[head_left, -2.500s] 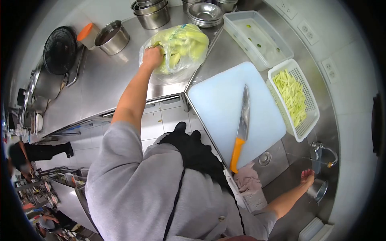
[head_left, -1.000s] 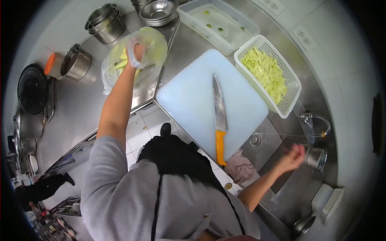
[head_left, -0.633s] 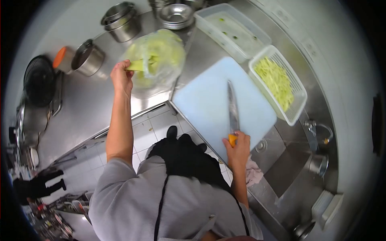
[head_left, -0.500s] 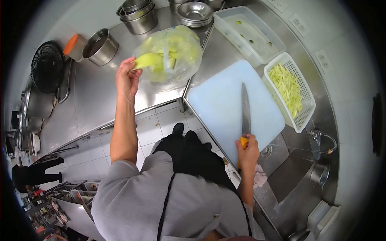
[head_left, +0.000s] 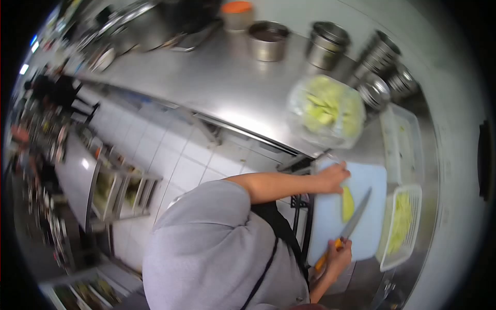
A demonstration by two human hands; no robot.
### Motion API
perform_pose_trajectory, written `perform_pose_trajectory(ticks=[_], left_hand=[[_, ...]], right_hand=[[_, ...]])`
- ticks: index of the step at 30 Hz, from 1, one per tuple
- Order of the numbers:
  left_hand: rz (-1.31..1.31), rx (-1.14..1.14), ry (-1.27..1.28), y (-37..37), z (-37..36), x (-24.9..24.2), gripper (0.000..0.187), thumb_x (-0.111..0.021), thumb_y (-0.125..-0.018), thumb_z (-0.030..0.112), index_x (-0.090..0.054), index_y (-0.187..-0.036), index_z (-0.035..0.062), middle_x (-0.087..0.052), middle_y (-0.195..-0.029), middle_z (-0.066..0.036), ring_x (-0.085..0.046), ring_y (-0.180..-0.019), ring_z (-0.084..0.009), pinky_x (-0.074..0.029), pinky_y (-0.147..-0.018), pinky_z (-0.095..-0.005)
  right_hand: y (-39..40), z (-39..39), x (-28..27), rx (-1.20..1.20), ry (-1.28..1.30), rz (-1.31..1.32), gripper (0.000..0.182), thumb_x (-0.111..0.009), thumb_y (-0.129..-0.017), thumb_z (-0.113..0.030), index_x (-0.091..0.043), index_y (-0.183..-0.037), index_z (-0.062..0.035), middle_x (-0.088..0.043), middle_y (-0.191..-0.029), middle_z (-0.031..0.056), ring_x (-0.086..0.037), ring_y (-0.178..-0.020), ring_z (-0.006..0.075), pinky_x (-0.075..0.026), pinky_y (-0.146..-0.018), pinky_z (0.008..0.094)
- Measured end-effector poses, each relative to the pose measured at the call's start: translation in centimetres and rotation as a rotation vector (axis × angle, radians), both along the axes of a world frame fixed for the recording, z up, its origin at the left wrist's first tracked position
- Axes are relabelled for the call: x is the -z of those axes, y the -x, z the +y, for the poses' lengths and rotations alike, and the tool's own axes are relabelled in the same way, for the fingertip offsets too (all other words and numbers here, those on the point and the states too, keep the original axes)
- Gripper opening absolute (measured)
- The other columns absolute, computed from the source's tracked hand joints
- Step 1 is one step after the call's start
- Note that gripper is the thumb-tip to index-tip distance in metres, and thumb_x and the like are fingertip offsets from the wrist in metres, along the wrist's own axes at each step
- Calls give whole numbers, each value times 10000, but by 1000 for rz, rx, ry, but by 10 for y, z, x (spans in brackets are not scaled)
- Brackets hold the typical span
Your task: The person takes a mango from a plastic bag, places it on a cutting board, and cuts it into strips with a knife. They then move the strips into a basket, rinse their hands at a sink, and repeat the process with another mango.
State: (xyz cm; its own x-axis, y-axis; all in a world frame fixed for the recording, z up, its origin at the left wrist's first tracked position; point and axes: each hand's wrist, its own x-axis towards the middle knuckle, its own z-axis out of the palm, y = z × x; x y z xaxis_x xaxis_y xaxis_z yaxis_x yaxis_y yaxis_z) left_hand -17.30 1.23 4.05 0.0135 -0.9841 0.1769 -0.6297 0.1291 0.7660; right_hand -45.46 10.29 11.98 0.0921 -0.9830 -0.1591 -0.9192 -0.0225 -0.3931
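A white cutting board (head_left: 326,219) lies on the steel counter at the right. On it rests a pale green slice of fruit or vegetable (head_left: 348,205), curved along one side. My left hand (head_left: 332,177) reaches over the board, its thumb and fingers at the slice's upper end, somewhat blurred. My right hand (head_left: 338,257) grips the orange handle of a long kitchen knife (head_left: 357,216). The blade lies over the board, just right of the slice, pointing up and away. Beyond the board stands a clear plastic bag (head_left: 330,111) filled with similar pale green pieces.
A white perforated basket (head_left: 386,258) of cut green strips stands right of the board, with a translucent tub (head_left: 403,173) behind it. Steel pots (head_left: 268,49) and an orange-lidded container (head_left: 237,23) line the wall. Shelving (head_left: 124,196) and people (head_left: 67,98) appear at the left.
My left hand has brought the slice from the bag down to the board. The knife blade now tilts rightward. My view has turned left, shifting everything across the picture.
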Motion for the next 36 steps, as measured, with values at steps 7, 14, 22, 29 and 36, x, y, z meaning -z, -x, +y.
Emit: perform_pose_trajectory(ticks=[7,14,22,29,36], left_hand=[[106,-218,-28,-33,115,-14,463,-786,-837,210,-664,-1233,3,-653,-1055,-193,-652,-1053,-370,-533,-925,-472],[246,-409,-85,-42,231,-34,390,-773,-843,206,-711,-1170,2,-726,-986,-149,-722,-923,-316,-563,-819,-431],[267,-509,-25,-78,290,-41,399,-775,-814,219,-737,-1160,26,-770,-938,-125,-748,-896,-285,-576,-791,-408],[316,-559,-20,-111,310,-46,348,-763,-867,178,-731,-1157,-10,-779,-967,-126,-751,-897,-250,-584,-805,-369],[386,-385,74,-121,250,-43,283,-779,-884,149,-766,-1150,54,-751,-940,-52,-707,-861,-130,-579,-768,-320]], right_hand=[[24,-33,4,-321,-106,128,551,-868,-780,-258,-685,-1246,-26,-770,-1013,234,-748,-945,400,-571,-853,476],[16,-46,-17,-599,-104,330,479,-708,-901,-426,-774,-1046,26,-743,-993,298,-689,-912,505,-532,-874,533],[4,-49,-10,-589,-80,355,441,-730,-918,-366,-753,-1123,23,-747,-1048,300,-718,-946,451,-525,-895,520],[15,-39,-8,-511,-160,286,503,-734,-929,-360,-713,-1266,13,-737,-1140,311,-733,-1014,405,-520,-931,499],[36,-11,38,-306,129,17,531,-766,-898,-149,-598,-1393,-50,-717,-1259,228,-697,-1140,403,-533,-1008,488]])
